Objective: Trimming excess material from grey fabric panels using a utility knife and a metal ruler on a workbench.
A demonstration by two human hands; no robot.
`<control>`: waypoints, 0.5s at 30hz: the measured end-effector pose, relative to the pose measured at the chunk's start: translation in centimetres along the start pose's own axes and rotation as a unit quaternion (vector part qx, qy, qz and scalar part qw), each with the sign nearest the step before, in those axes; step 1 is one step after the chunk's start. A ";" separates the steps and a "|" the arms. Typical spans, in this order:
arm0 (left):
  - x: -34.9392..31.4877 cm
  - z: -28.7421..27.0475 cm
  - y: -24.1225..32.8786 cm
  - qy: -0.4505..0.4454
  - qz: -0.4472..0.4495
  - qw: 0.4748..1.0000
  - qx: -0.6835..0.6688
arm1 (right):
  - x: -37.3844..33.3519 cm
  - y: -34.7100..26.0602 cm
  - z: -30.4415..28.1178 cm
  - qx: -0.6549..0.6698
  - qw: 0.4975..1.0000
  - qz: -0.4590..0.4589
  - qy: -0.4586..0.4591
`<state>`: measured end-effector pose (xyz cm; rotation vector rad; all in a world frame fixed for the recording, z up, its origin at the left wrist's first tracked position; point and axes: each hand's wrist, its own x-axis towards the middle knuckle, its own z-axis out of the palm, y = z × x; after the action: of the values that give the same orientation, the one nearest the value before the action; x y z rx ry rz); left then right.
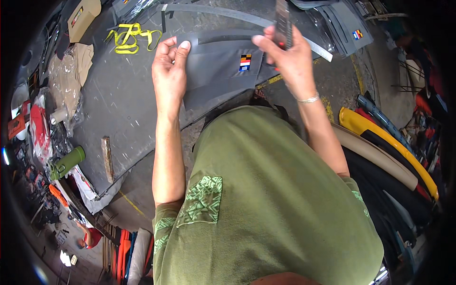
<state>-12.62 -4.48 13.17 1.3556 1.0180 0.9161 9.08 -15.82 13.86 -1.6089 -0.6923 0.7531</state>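
A dark grey flat sheet (209, 71) with a small multicoloured patch (245, 62) lies at the near edge of the worktable. My left hand (170, 71) is at its left edge, with thumb and fingers closed on that edge. My right hand (292, 57) is raised over the sheet's right side. It grips a long dark tool (283, 21) with ridges and bits of red; its exact kind is unclear. A short black strip (223, 39) rests along the sheet's far edge. Beyond it curves a long light grey strip (218, 11), whose right part passes behind my right hand.
A yellow tape measure (127, 38) lies loosely looped on the dark worktable (114, 90). A wooden stick (108, 159) is near its left corner. More grey sheets (339, 28) are stacked at far right. Rolls of material, one yellow (389, 147), stand at my right. Another person (90, 236) is at lower left.
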 end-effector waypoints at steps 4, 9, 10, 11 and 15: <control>1.0 -1.7 -0.9 0.001 -0.056 0.998 -0.018 | -1.6 1.4 -4.8 -0.011 0.998 0.064 -0.005; 2.9 -4.3 -4.5 0.034 0.015 0.987 0.156 | -3.1 6.4 -11.5 -0.143 0.978 0.141 -0.048; 3.2 -4.5 -4.8 0.059 0.083 0.942 0.321 | -3.5 7.2 -12.6 -0.165 0.972 0.158 -0.058; 3.4 -4.9 -4.9 0.074 0.031 0.926 0.370 | -4.1 8.2 -13.6 -0.160 0.970 0.173 -0.061; 2.9 -7.4 -9.4 0.058 -0.013 0.923 0.380 | -6.7 16.9 -19.2 -0.169 0.969 0.179 -0.012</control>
<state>-19.23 0.36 3.98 1.9288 1.5734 0.5928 20.57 -35.27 0.23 -2.0736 -0.5751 0.9533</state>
